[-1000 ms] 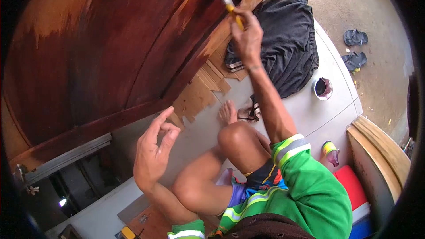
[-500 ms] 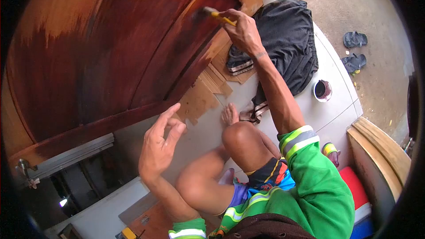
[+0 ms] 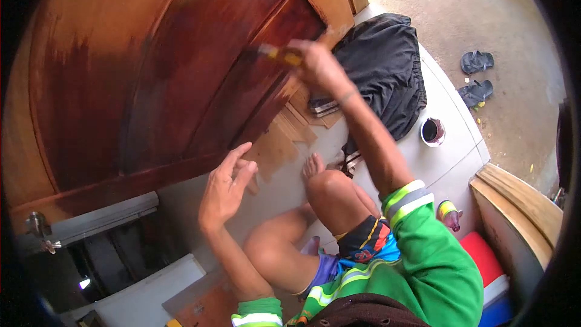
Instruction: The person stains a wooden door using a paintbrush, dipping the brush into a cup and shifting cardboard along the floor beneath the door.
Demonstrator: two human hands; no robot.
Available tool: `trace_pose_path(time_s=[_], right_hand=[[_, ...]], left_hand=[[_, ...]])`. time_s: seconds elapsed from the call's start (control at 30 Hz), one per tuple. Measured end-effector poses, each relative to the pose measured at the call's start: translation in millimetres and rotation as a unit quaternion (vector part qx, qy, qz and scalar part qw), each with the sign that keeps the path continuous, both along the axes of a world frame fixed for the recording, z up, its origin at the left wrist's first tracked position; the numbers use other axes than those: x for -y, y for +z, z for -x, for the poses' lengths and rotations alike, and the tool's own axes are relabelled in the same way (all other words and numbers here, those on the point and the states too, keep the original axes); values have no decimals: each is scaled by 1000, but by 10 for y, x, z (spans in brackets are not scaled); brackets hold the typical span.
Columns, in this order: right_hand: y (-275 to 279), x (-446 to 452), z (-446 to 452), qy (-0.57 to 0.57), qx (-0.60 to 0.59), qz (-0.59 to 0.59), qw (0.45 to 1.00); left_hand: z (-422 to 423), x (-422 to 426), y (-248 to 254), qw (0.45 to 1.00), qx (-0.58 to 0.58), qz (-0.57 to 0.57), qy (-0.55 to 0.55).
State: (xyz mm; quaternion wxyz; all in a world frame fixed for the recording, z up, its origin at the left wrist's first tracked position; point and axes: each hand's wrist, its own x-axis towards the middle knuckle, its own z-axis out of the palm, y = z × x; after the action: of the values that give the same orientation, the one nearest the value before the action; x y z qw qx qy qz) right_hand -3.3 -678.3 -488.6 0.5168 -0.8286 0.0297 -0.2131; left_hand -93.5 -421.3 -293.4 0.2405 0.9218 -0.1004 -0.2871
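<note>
My right hand (image 3: 318,69) is closed round the yellow handle of a paintbrush (image 3: 281,54), blurred by motion. The bristles are at the lower right part of a wooden door (image 3: 175,85); whether they touch it I cannot tell. Dark reddish-brown stain covers much of the door, while its upper left and frame show lighter wood. My left hand (image 3: 227,191) hangs in the air below the door's edge, fingers apart and holding nothing. A white cup (image 3: 433,132) with dark liquid inside stands on the pale tiles to the right.
Black cloth (image 3: 384,79) lies on the floor beside cardboard pieces (image 3: 275,142). Slippers (image 3: 476,62) sit on the concrete at right. Nearer me are a bottle with a yellow label (image 3: 449,213), a red-lidded box (image 3: 481,257) and a curved wooden piece (image 3: 520,203). A door handle (image 3: 39,225) juts out at left.
My right hand and the paintbrush have moved down and slightly left across the door. My left hand has shifted a little to the right. The view has tilted slightly.
</note>
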Motion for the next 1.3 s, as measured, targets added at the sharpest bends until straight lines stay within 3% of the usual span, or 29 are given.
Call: trace_pose_path(time_s=[0.07,0.13,0.3,0.4,0.47,0.53,0.6,0.7,0.8,0.87,1.07,1.13,1.2,1.3], right_hand=[[350,513,-75,-99,-88,-32,991],[277,770,-168,-146,-34,28,988],[514,457,132,-244,-50,14,968],[510,115,84,-246,-115,20,962],[171,-370,-54,-162,-68,27,984],[208,-757,212,-55,-6,16,998],[388,-858,383,38,-76,26,996],[468,-372,386,24,-27,90,995],[-36,451,-261,20,85,215,973],[262,739,-123,-10,51,156,986],[284,422,219,-233,-6,74,970],[92,72,134,-228,13,1,974],[-86,-395,66,-112,17,-20,993],[240,-300,395,-77,-13,-33,996]], left_hand=[[-20,-39,-33,1000,-2,3,-4],[-57,-19,-33,1000,5,1,-16],[-57,148,3,1000,-5,-8,-26],[-42,203,44,1000,-5,-17,-11],[-57,176,10,1000,-1,-10,-19],[-89,192,19,1000,0,-5,-26],[-95,209,23,1000,-6,-8,-29],[-65,123,-9,1000,-7,1,-27],[-60,20,-30,999,0,-16,-28],[-53,-26,-31,1000,2,-7,-25],[-51,-5,-9,1000,-3,-2,3],[-33,6,-39,1000,-4,-1,-2],[-41,32,-62,1000,3,-5,-11],[-34,54,-3,1000,3,-1,-15]])
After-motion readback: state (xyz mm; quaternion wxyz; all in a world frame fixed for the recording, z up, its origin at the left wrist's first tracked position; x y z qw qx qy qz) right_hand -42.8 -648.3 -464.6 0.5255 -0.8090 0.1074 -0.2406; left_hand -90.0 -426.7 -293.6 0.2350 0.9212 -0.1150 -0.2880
